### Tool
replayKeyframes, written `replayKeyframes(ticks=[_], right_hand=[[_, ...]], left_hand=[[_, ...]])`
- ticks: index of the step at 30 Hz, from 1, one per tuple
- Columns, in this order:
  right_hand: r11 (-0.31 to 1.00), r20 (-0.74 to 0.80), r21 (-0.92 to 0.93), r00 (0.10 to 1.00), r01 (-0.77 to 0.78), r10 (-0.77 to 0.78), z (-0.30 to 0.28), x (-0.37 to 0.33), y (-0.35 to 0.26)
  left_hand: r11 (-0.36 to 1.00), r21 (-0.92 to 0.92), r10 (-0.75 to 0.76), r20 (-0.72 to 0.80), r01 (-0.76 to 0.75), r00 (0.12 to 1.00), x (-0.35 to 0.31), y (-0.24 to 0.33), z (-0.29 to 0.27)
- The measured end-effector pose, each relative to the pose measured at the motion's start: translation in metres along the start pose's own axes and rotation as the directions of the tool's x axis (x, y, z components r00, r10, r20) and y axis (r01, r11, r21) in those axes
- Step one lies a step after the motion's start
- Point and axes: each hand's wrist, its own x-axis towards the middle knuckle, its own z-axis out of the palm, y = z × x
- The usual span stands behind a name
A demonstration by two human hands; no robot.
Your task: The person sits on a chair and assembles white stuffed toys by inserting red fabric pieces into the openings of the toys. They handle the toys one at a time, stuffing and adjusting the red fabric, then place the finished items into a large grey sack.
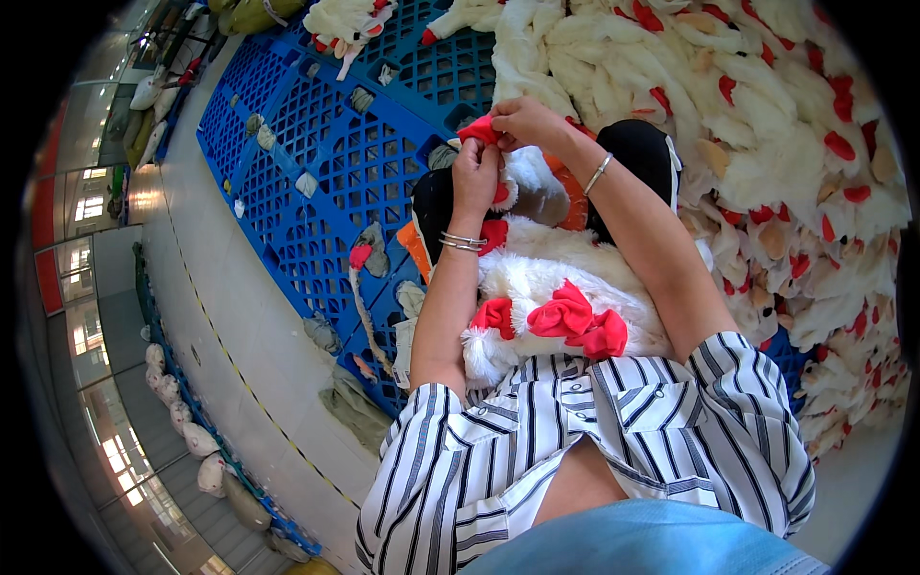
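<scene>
Pinching the red cloth [479, 130] with left hand [475, 174] and right hand [529, 123] close together, beyond the lap's [640, 163] far edge; best to work it gently with even tension, letting the white plush [565, 266] rest toward the near edge

Black-and-white striped shirt [661, 422], slim silver bangles [599, 174]

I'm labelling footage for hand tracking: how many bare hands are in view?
2: the bare left hand, near the picture's upper middle, and the bare right hand, just above and right of it, both pinching soft red fabric. Neither is fully hidden.
</scene>
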Motion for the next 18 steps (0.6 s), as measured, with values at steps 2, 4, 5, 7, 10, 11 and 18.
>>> replayKeyframes(ticks=[2, 4, 5, 7, 10, 11, 18], right_hand=[[1.000, -0.005, 0.002, 1.000, -0.003, 0.003, 0.001, 0.000, 0.000], [1.000, -0.005, 0.020, 1.000, -0.007, 0.008, 0.002, 0.000, -0.001], [0.999, 0.013, 0.020, 0.999, 0.035, -0.035, 0.003, -0.001, -0.001], [0.993, 0.047, 0.023, 0.992, 0.120, -0.121, 0.004, -0.003, -0.001], [0.969, 0.031, 0.099, 0.973, 0.226, -0.230, 0.009, -0.003, -0.002], [0.967, 0.030, 0.100, 0.970, 0.236, -0.240, 0.009, -0.005, -0.004], [0.963, 0.154, 0.130, 0.955, 0.235, -0.253, -0.005, -0.011, -0.012]], left_hand=[[1.000, 0.015, 0.010, 0.001, -0.010, 1.000, 0.000, -0.001, -0.001], [1.000, 0.024, 0.012, -0.046, -0.011, 0.999, 0.001, 0.000, -0.001], [1.000, 0.024, 0.010, -0.093, -0.008, 0.996, 0.002, 0.001, -0.002], [0.999, 0.036, 0.034, -0.167, -0.029, 0.985, 0.006, 0.002, -0.004], [1.000, -0.011, -0.004, -0.157, 0.003, 0.988, 0.006, -0.001, -0.009], [0.999, 0.018, 0.038, -0.203, -0.035, 0.978, 0.007, -0.005, -0.012], [0.944, -0.307, 0.056, -0.208, -0.120, 0.977, 0.007, 0.006, -0.022]])
